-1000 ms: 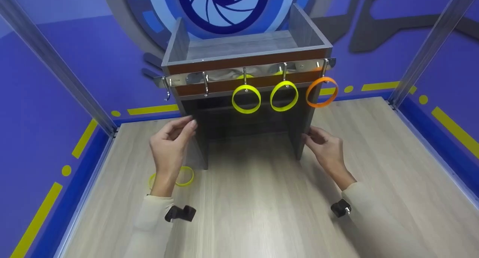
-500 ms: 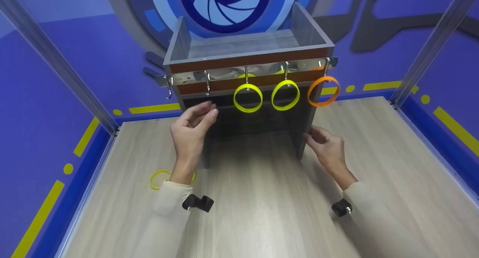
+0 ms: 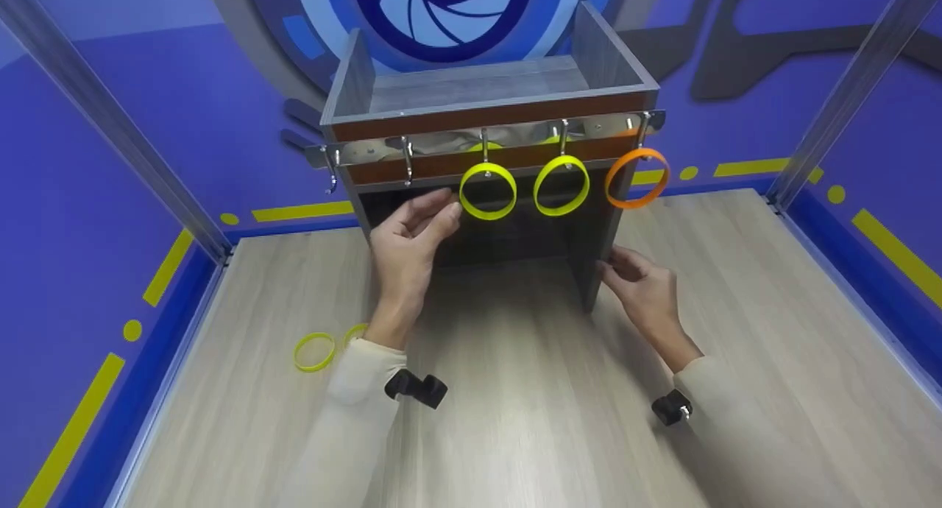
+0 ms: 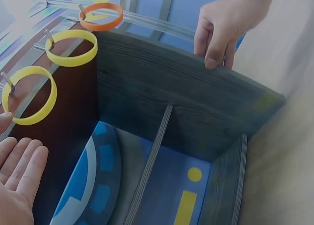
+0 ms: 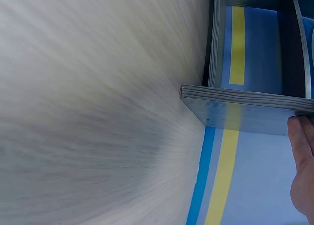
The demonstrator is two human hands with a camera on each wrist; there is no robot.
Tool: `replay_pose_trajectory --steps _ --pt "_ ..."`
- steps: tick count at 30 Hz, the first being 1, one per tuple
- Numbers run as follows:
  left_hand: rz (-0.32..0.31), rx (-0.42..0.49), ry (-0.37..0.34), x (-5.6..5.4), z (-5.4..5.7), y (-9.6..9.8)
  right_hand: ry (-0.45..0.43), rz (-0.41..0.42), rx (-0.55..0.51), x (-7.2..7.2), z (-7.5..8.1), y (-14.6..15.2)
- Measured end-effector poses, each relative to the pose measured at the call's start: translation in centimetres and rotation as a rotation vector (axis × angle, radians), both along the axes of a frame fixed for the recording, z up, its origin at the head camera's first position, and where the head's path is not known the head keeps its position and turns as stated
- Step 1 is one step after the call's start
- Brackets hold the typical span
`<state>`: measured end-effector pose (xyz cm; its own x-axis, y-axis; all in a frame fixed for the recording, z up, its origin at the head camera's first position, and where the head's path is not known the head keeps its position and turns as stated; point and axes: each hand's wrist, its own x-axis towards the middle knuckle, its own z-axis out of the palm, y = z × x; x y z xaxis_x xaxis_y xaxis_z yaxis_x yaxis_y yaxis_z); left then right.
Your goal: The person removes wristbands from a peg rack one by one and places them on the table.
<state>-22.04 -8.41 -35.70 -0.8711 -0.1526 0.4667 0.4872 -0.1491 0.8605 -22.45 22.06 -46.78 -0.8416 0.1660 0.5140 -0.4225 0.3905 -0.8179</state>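
Two yellow wristbands hang from hooks on a metal rail (image 3: 441, 146). My left hand (image 3: 408, 250) is beside the left yellow wristband (image 3: 489, 217); its fingers lie almost straight and apart from the thumb, which is at the band's edge. Whether it touches the band I cannot tell. The other yellow wristband (image 3: 562, 213) and an orange wristband (image 3: 637, 205) hang farther right. My right hand (image 3: 647, 294) holds the front edge of the grey shelf's right side panel (image 4: 147, 63) low down, thumb and fingers against the board.
Two more yellow wristbands lie on the wooden table, one in full view (image 3: 314, 368) and one partly behind my left wrist (image 3: 353, 331). The two left hooks (image 3: 408, 162) carry no band. Blue walls (image 3: 147, 147) enclose the table.
My left hand has moved right and up, from beside the shelf's left panel to the left hanging yellow wristband. My right hand stays on the right panel.
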Motion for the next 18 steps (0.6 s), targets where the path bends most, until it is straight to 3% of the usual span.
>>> replay_pose_trajectory --steps 5,18 --pt "-0.036 0.025 -0.007 0.0 0.2 0.7 -0.005 0.004 -0.012 -1.4 -2.1 1.0" --pt "-0.048 0.009 0.010 0.3 0.6 1.1 0.016 -0.006 0.010 -1.4 -2.1 1.0"
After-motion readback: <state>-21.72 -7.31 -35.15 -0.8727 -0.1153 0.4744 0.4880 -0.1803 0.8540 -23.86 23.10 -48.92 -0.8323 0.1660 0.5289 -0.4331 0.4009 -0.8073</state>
